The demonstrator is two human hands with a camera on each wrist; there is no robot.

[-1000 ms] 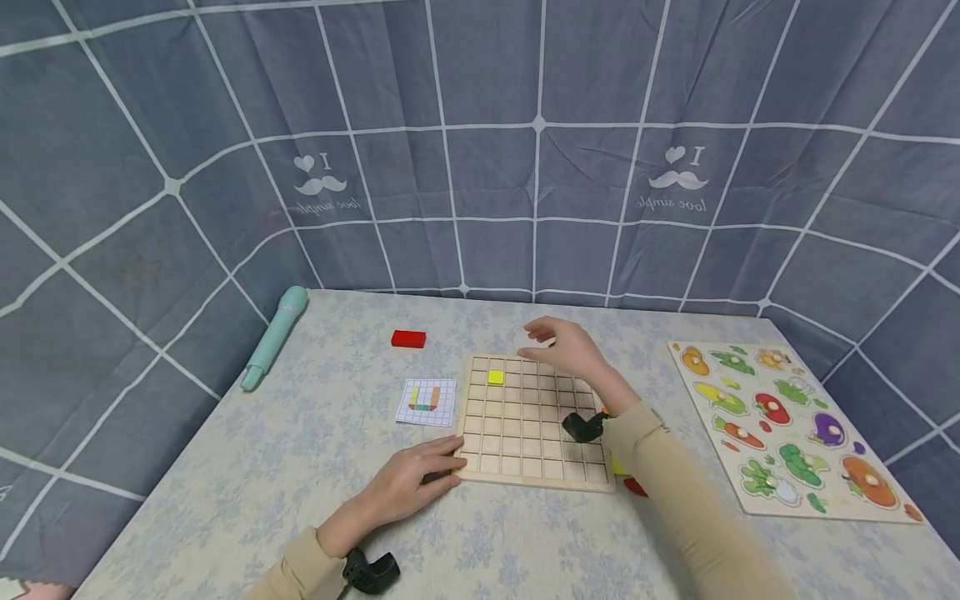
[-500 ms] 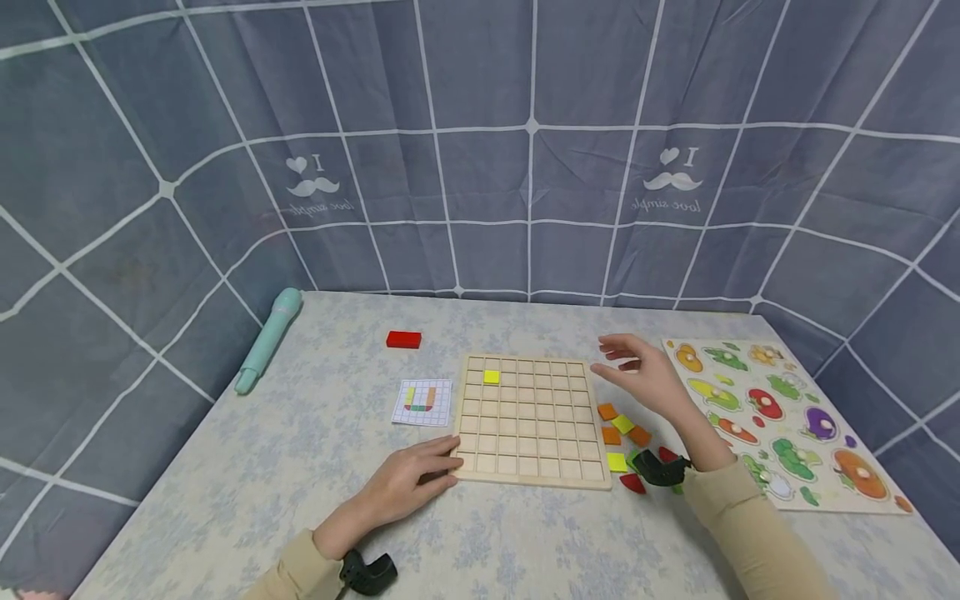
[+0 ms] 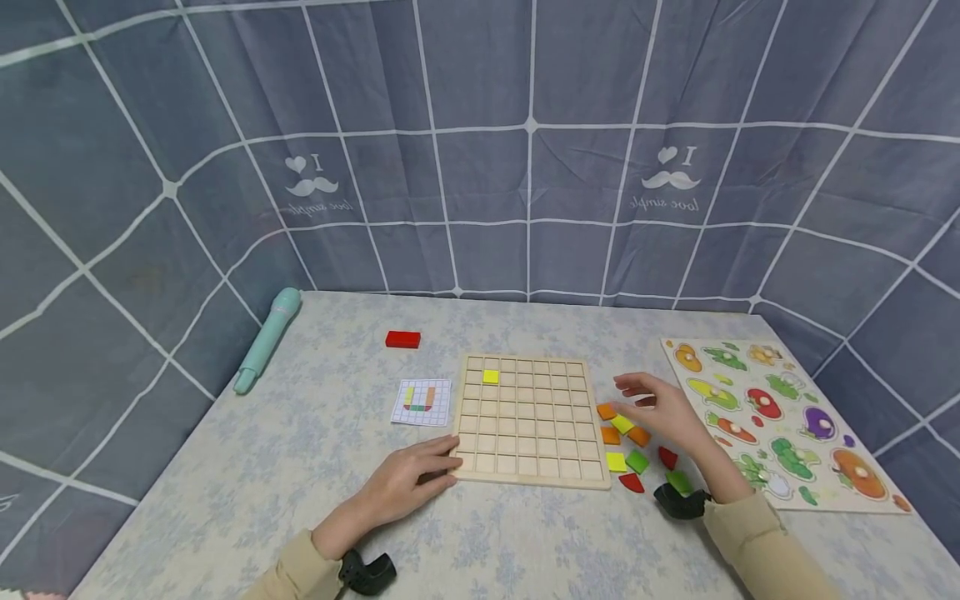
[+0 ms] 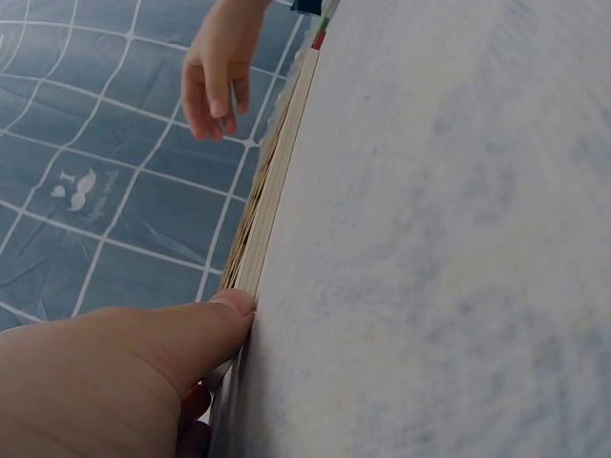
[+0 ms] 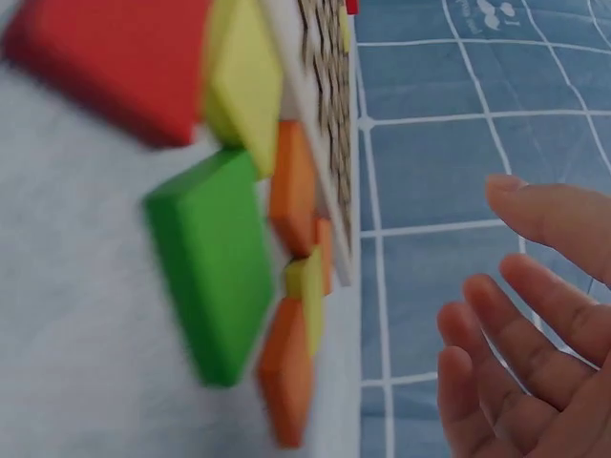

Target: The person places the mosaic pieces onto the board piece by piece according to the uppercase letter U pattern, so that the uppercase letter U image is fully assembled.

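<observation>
A wooden grid board (image 3: 531, 421) lies mid-table with one yellow square tile (image 3: 491, 377) in a cell near its upper left. My left hand (image 3: 414, 479) touches the board's lower left edge with relaxed fingers; in the left wrist view its thumb (image 4: 224, 320) presses against the board's side. Beyond the right edge hovers my right hand (image 3: 663, 408), fingers loosely bent and holding nothing. Under and in front of it are loose tiles: orange (image 3: 639, 436), yellow (image 3: 617, 462), green (image 3: 637, 461) and red quarter-round (image 3: 632, 483). The right wrist view shows a green tile (image 5: 215, 267) close up.
A card with a coloured U pattern (image 3: 422, 402) lies left of the board. Behind it is a red block (image 3: 402, 340). A teal microphone-shaped object (image 3: 268, 342) lies far left, a vegetable peg puzzle (image 3: 780, 421) at right. A grid-patterned curtain (image 3: 480, 167) encloses the table.
My right hand has moved from above the board to the right, then down and nearer over the loose tiles, uncovering them. The left hand stays at the board's edge.
</observation>
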